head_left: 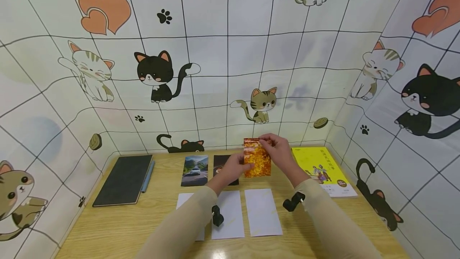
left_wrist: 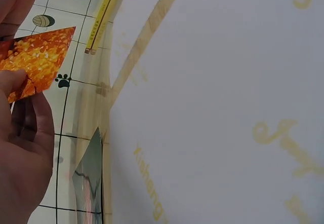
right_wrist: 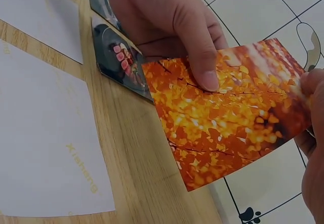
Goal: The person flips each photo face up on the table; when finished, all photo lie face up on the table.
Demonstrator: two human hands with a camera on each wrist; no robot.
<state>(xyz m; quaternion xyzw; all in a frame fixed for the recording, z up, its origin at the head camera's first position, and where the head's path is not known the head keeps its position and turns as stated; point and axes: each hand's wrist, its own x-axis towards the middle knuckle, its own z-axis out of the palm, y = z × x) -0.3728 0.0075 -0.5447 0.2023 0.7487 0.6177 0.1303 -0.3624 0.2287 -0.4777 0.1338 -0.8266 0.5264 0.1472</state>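
Both hands hold up one photo print of orange autumn leaves [right_wrist: 238,122] above the back of the table. My left hand [head_left: 232,168] pinches its left side, thumb on the picture face and fingers behind. At the top right corner, my right hand [head_left: 279,151] pinches the edge between thumb and fingers. Behind the left hand lies a dark photo of food [right_wrist: 119,57], partly covered by it. To its left rests a photo of a car on a road [head_left: 195,171]. Closer in, white sheets of paper [head_left: 264,213] lie in a row, printed with faint yellow lettering; the left forearm partly covers the leftmost.
A black notebook [head_left: 123,180] lies at the left with a blue pen [head_left: 148,177] along its side. At the right is a yellow book [head_left: 321,167], beside the right forearm. Cat-patterned cloth [head_left: 215,59] walls in the wooden table [head_left: 97,231] at the back and sides.
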